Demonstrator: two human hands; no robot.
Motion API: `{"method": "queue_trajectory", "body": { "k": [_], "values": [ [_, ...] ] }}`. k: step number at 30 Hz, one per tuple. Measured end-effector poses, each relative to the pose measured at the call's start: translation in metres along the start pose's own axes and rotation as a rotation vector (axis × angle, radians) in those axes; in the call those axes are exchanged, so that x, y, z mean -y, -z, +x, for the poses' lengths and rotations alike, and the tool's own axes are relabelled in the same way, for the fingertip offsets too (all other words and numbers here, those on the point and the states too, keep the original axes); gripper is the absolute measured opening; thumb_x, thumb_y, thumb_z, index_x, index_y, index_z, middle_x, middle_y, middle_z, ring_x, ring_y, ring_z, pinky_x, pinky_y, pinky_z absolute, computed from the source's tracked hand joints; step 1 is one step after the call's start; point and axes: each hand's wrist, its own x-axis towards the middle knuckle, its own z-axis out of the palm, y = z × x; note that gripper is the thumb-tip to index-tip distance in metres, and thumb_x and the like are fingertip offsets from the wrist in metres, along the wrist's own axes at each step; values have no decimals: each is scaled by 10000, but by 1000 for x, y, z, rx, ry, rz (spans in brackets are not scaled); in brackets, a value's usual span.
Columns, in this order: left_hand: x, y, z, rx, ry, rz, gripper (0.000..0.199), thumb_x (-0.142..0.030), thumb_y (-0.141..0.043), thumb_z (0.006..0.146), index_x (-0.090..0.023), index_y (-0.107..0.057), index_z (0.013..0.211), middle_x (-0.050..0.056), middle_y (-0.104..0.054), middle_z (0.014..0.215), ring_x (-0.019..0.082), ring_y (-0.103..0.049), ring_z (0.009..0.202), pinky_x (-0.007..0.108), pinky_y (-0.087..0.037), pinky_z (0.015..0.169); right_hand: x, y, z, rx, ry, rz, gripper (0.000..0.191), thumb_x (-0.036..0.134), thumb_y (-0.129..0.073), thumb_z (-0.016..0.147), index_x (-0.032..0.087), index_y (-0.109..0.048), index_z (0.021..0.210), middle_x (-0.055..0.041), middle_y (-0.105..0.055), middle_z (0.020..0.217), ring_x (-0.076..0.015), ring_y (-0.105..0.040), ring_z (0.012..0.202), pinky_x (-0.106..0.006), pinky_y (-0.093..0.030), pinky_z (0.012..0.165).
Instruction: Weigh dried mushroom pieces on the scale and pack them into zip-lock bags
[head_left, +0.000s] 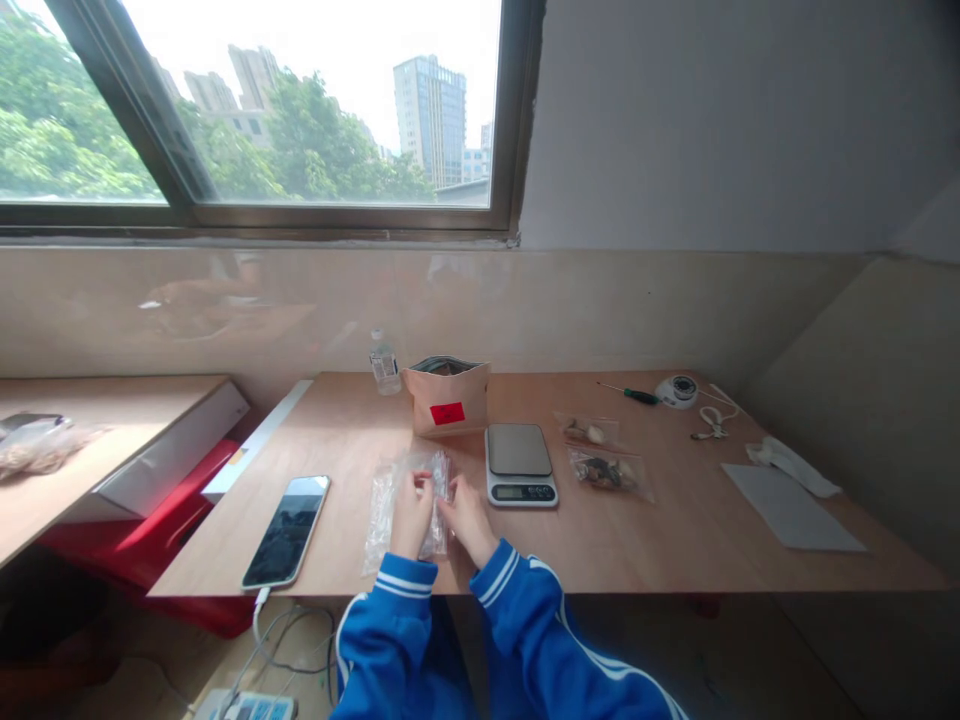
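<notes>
Clear plastic bags (380, 517) lie in a loose pile on the table in front of me. My left hand (412, 510) is over them with its fingers pinched together; what they grip is too small to make out. Close beside it, my right hand (466, 518) touches the right part of the pile, fingers bent; whether it grips the plastic is unclear. Behind the hands stands an open brown pouch (450, 395) with a red label. A kitchen scale (519, 452) sits to the right, nothing on its plate. Two filled clear bags (611, 472) lie beyond it.
A phone (286, 532) with a cable lies at the left. Farther back is a clear bottle (385, 368). Toward the right are a screwdriver (637, 396), a white dome camera (677, 391), a coiled cable (712, 423) and a white sheet (795, 510).
</notes>
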Motion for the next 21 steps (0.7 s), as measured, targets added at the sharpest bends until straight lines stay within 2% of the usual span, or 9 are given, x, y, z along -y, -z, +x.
{"method": "queue_trajectory", "body": {
  "k": [3,6,10,13,16,19,21],
  "values": [
    [35,-9,-19,79,82,8,136,-279,-521,748,-179,-554,834,44,-614,768,214,-624,747,369,-479,753,-4,-5,-5,-21,-48,-57,113,136,-623,702,207,-545,745,-20,-607,690,-204,-590,699,-278,-431,640],
    [40,-13,-24,84,75,-29,184,-333,-539,757,-174,-551,848,53,-616,802,217,-625,775,373,-483,765,-2,-1,-9,-40,-35,-50,104,122,-579,731,212,-541,695,-26,-594,730,-203,-582,731,-303,-449,689],
    [21,-13,-24,80,35,-110,278,-455,-526,799,-182,-553,844,65,-627,848,222,-626,847,379,-475,815,10,12,-17,-74,38,124,54,216,-558,808,213,-593,768,-29,-568,841,-180,-580,740,-307,-482,699],
    [0,-10,-30,110,-8,-186,341,-526,-507,822,-191,-549,867,57,-631,861,215,-626,860,360,-479,806,21,26,-26,-118,111,221,116,254,-534,849,221,-645,843,-59,-552,977,-204,-580,923,-340,-489,825],
    [-18,-9,-38,155,-42,-245,347,-541,-486,844,-198,-541,855,30,-620,798,189,-617,760,316,-489,714,29,38,-33,-159,206,178,202,220,-483,872,255,-681,886,-75,-518,1091,-234,-511,1079,-404,-429,961],
    [-28,-10,-45,143,-76,-262,323,-515,-449,880,-208,-548,856,5,-597,717,169,-599,678,291,-477,669,30,44,-35,-346,186,138,188,193,-507,828,252,-635,953,-91,-482,1145,-256,-465,1117,-449,-395,984],
    [-28,-11,-48,94,-79,-257,313,-504,-433,893,-215,-549,869,-19,-559,640,154,-571,608,273,-459,628,25,47,-31,-462,84,215,203,227,-543,790,230,-560,993,-99,-498,1105,-250,-506,1035,-440,-439,911]
  ]
}}
